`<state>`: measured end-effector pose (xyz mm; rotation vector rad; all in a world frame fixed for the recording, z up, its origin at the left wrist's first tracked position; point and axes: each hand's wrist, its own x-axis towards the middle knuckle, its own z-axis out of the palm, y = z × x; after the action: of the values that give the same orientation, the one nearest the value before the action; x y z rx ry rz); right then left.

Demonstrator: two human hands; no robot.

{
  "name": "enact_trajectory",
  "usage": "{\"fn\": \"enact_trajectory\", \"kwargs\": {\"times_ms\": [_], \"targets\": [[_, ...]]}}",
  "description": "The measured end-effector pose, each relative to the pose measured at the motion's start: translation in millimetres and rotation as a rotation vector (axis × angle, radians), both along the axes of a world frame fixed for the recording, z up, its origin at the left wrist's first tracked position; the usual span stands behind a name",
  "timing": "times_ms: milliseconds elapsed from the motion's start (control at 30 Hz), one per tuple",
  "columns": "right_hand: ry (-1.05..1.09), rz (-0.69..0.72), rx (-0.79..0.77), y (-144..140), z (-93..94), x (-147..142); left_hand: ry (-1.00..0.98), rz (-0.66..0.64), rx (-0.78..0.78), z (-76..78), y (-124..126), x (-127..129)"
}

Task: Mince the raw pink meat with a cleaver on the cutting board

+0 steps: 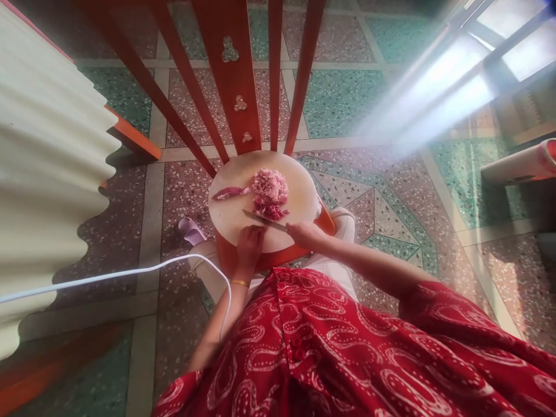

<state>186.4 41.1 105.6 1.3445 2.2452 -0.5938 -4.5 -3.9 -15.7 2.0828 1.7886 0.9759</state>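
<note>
A round pale cutting board point(299, 185) rests on the seat of a red wooden chair. My right hand point(304, 234) grips a knife point(264, 219) by its handle, the blade pointing left, low over the board's near half. At the board's near edge, left of the handle, is my left hand point(251, 243) with fingers curled together; whatever they may hold is hidden. Beyond the blade sits a pile of pale pink cut meat point(270, 184). Darker red meat pieces point(269, 208) lie between that pile and the knife. To the left is a long meat strip point(230, 193).
The chair's slatted back point(230, 87) rises beyond the board. A white cable point(130, 270) runs from the left to my left arm. A pale wavy-edged cloth point(52, 150) hangs at left. A purple slipper point(191, 230) shows on the tiled floor.
</note>
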Motion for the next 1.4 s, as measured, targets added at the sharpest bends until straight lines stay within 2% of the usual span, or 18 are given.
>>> {"fn": "enact_trajectory", "kwargs": {"times_ms": [133,233,433,500,667,733,967,1033,1233,1400], "targets": [[0.015,0.015,-0.034,-11,8.0,1,0.039,0.003,-0.005,1.5,0,1],[-0.017,0.017,-0.059,-13,7.0,-5,0.031,0.007,-0.028,-0.3,0,1],[0.07,0.033,-0.093,11,-11.4,-57,0.068,0.004,-0.043,-1.2,0,-1],[0.114,0.045,-0.071,14,-14.6,-63,0.096,0.0,-0.041,-0.9,0,-1],[-0.028,0.025,-0.112,-4,-14.5,-20,0.063,0.029,-0.031,-3.3,-1,-1],[-0.073,0.008,-0.124,-8,-14.7,-12,0.061,0.028,-0.03,-5.1,-1,-1],[0.153,0.052,-0.037,16,-19.9,-66,0.1,0.009,-0.037,-5.2,-1,-1],[0.122,0.059,-0.042,16,-17.2,-58,0.089,0.002,-0.022,-2.7,-1,-2],[-0.018,0.012,-0.031,-7,-2.4,0,0.042,-0.007,-0.01,2.2,-2,-1],[0.007,-0.006,-0.09,-15,0.2,-1,0.082,0.024,0.007,-1.8,-2,-1]]}}
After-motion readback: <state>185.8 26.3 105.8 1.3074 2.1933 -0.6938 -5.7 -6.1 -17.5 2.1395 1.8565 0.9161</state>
